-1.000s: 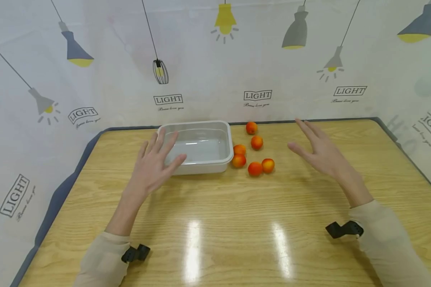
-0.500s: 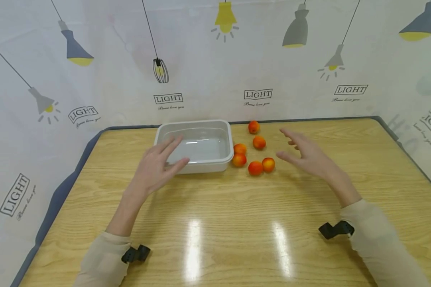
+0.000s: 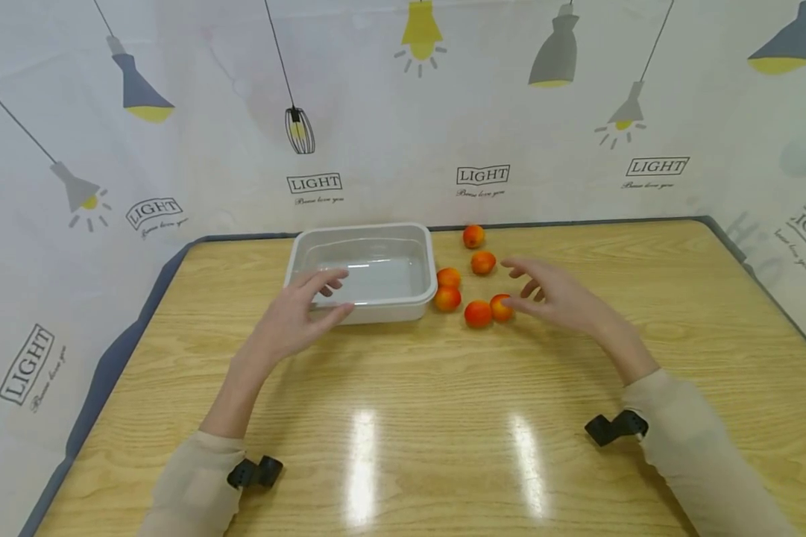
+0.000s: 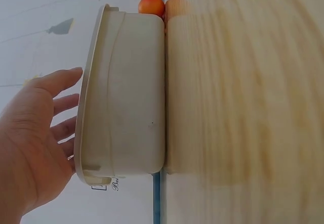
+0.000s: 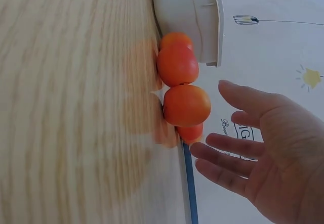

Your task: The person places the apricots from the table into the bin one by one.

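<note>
A white rectangular plastic tub (image 3: 403, 312) stands near the table's back edge. My left hand (image 3: 288, 317) hovers at its front left corner, fingers loosely bent and holding nothing. In the left wrist view that hand (image 4: 35, 133) is beside the tub's rim; I cannot tell whether it touches. Several small round orange-red fruits lie right of the tub, among them a front fruit (image 3: 478, 314) and a yellower fruit (image 3: 499, 307) against it. My right hand (image 3: 564, 298) is above and right of these, thumb overlapping the yellower one. In the right wrist view a gap separates the fingers from the fruit (image 5: 187, 105).
Two fruits touch the tub's right side, including a red-orange one (image 3: 446, 298). Farther back lie another fruit (image 3: 483, 262) and one near the edge (image 3: 473, 236). The wooden table (image 3: 436, 418) backs onto a lamp-printed cloth (image 3: 389, 149).
My right hand has moved left and down towards the fruits, its fingers bending. The left hand's fingers have curled over the tub's corner. The tub stays in place.
</note>
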Motion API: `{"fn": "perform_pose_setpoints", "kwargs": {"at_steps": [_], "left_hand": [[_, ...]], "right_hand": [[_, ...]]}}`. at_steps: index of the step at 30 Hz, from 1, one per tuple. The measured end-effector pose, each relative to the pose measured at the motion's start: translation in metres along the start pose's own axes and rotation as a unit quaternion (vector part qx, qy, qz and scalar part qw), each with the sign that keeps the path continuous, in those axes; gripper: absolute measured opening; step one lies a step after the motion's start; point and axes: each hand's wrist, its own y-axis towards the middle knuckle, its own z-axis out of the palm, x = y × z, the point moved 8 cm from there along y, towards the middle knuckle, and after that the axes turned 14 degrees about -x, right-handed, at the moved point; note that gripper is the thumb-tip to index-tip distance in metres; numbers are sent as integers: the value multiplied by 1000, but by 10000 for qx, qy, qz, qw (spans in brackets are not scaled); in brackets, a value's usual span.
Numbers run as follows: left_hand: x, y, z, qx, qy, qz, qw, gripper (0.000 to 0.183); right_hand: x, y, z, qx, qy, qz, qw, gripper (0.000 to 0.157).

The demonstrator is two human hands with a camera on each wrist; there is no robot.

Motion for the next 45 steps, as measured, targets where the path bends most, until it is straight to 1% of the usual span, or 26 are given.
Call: {"fn": "perform_pose_setpoints", "kwargs": {"at_steps": [3,8,11,15,19,25,27,29,34,41,45], "left_hand": [[3,1,2,64,-260,-83,9996,46],[4,2,2,-29,-520,59,9986,33],[5,2,2,-63,-595,84,9982,23],[6,2,2,-39,-609,25,9981,12],[7,3,3,31,-622,-61,9980,9],[9,3,5,131,-642,-172,9977,9],[10,3,5,152,-640,-203,9976,9],[11,3,5,166,-636,-220,9976,9],[11,4,7,225,-648,-265,9973,9],[9,6,8,281,-683,-284,9969,10],[8,6,9,262,-695,-310,9968,9]], "right_hand": [[-1,1,6,128,78,-9,9999,62],[-4,0,13,314,145,78,9994,57],[-2,0,15,344,128,28,9993,49],[2,0,18,372,117,-137,9991,39],[2,0,20,414,106,-111,9990,36],[-3,0,17,418,84,122,9990,39],[-3,0,14,334,52,180,9993,40],[-2,1,10,200,23,145,9997,41],[7,9,0,-250,30,-232,9994,40],[21,16,-8,-726,170,-486,9960,38],[32,19,-12,-951,139,-574,9937,37]]}}
